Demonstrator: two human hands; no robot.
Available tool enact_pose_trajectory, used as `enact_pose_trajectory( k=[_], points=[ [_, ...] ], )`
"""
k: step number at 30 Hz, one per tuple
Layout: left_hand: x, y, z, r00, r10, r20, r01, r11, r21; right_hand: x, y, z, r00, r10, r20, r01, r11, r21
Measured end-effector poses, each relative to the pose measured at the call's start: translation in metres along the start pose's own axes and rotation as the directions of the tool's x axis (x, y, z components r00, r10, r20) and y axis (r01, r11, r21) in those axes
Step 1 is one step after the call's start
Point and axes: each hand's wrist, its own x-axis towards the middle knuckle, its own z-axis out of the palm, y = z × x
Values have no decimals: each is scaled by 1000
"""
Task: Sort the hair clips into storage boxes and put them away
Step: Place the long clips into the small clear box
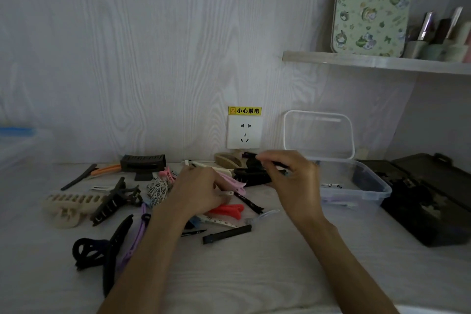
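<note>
Several hair clips lie scattered on the white table (229, 275). My left hand (201, 191) rests on the pile, its fingers pinching a pink clip (235, 183). My right hand (293, 181) is raised just left of the clear storage box (356, 186) and pinches a thin dark clip (277, 164) between thumb and fingertips. The box stands with its lid (318, 135) up and holds a few small clips. A red clip (226, 210), a black bar clip (226, 234), a beige claw clip (68, 208) and a black claw clip (114, 201) lie around.
A dark camouflage case (428, 201) stands open at the right. A wall socket (244, 132) with a yellow warning label sits behind the pile. A shelf (377, 62) above holds a patterned board and bottles. A clear bin (17, 145) stands at far left.
</note>
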Motion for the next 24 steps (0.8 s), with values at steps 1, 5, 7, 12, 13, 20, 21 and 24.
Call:
enact_pose_trajectory(
  k=[1, 5, 7, 12, 13, 20, 21, 24],
  points=[
    [0, -2, -1, 1000, 2, 1, -2, 1000, -14, 3, 0, -5, 999, -18, -44, 16, 999, -28],
    [0, -3, 0, 996, 60, -61, -61, 998, -4, 15, 17, -49, 984, 3, -178, -40, 978, -207],
    [2, 2, 0, 980, 79, -180, -83, 996, -13, 16, 34, -75, 986, 115, -122, -147, 943, -298],
    [8, 44, -2, 877, 69, -475, -191, 958, -213, 9, 63, -92, 944, 329, 32, -276, 837, -472],
    [9, 55, 0, 873, 46, -485, -187, 951, -246, 6, 62, -91, 962, 272, -20, -249, 844, -475],
    [44, 106, 18, 914, 143, -380, -274, 908, -318, -2, 43, -68, 971, 212, -112, -226, 964, -142],
    [52, 112, 24, 930, 196, -310, -288, 914, -286, -4, 42, -68, 971, 204, -123, -215, 973, -86],
    [65, 126, 43, 943, 301, -139, -330, 894, -305, -9, 43, -71, 963, 203, -175, -204, 979, 12]
  ],
)
